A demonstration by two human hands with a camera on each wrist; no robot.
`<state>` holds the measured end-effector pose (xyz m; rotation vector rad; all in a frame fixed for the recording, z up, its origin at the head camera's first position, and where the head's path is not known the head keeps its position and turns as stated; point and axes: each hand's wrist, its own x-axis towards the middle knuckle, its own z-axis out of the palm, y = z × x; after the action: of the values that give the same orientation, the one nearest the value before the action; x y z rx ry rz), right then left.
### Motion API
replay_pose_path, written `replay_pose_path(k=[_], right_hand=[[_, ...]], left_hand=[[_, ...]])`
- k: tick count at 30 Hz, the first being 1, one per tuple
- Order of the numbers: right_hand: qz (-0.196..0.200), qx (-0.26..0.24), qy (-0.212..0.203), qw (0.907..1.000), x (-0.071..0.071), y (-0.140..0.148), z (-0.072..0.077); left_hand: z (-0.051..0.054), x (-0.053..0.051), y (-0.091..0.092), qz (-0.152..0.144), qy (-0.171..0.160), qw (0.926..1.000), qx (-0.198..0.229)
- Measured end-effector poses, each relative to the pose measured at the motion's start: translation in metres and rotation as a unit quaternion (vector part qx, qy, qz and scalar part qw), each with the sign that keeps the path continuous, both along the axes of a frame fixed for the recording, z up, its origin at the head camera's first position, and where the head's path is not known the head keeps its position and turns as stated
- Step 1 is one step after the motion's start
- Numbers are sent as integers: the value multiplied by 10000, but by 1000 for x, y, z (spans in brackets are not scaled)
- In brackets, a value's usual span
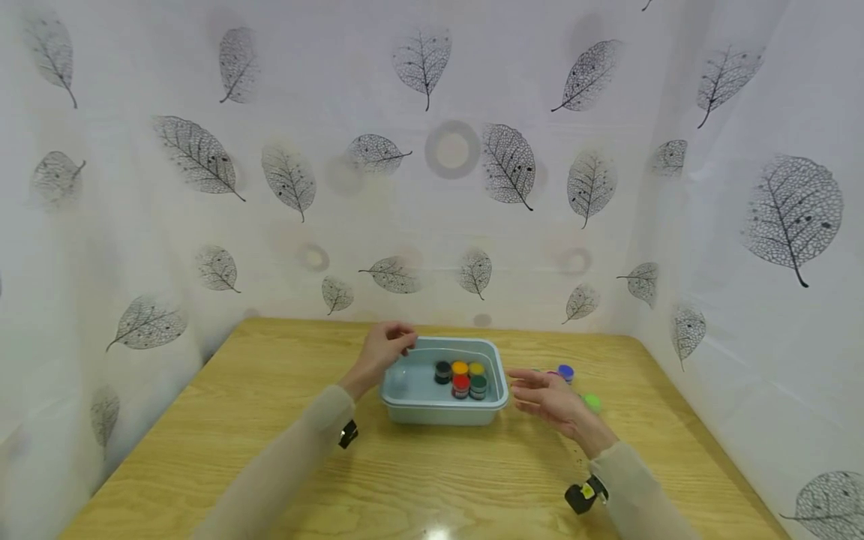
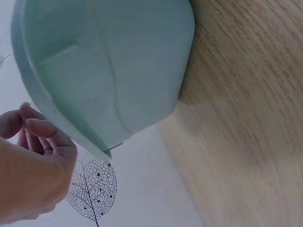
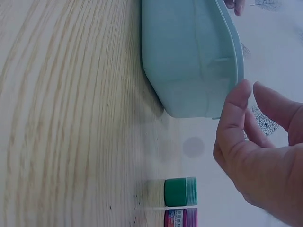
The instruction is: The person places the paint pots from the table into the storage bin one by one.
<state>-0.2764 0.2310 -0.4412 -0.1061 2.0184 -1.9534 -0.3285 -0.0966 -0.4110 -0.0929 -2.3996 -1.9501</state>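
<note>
A light blue-green plastic basin (image 1: 442, 415) stands on the table. Inside it, toward the right, sit small paint jars: black (image 1: 442, 372), orange (image 1: 460, 368), yellow (image 1: 476, 369), red (image 1: 460, 388) and dark green (image 1: 478, 388). The left hand (image 1: 383, 352) is at the basin's back left rim, its fingers loosely bent; in the left wrist view this hand (image 2: 40, 165) is beside the rim, gripping nothing. Just off the right rim is the right hand (image 1: 553, 399), fingers spread; the right wrist view shows its thumb and forefinger apart, contact with the basin (image 3: 184, 56) unclear.
Right of the basin, partly behind the right hand, are more jars, with a blue one (image 1: 565, 373) and a light green one (image 1: 592, 403). The right wrist view shows a green jar (image 3: 175, 192) beside a magenta one (image 3: 175, 218). A leaf-patterned curtain (image 1: 432, 217) surrounds the wooden table (image 1: 405, 480).
</note>
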Motion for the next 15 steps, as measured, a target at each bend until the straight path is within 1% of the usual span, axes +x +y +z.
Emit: replay_pose_path(k=[5,10,12,15], right_hand=[[-26,91,119,9999,2,8,2],[-40,338,237,9991,4,18,5],[-38,410,295,9987,4,24,7],[-22,415,377,9984,4,33,9]], left_hand=[[-3,7,-12,212,-67,9996,-145],[-11,14,-26,452,-82,9985,-295],[-14,17,-30,487,-43,9982,-346],[-21,21,-36,439,-65,9983,-385]])
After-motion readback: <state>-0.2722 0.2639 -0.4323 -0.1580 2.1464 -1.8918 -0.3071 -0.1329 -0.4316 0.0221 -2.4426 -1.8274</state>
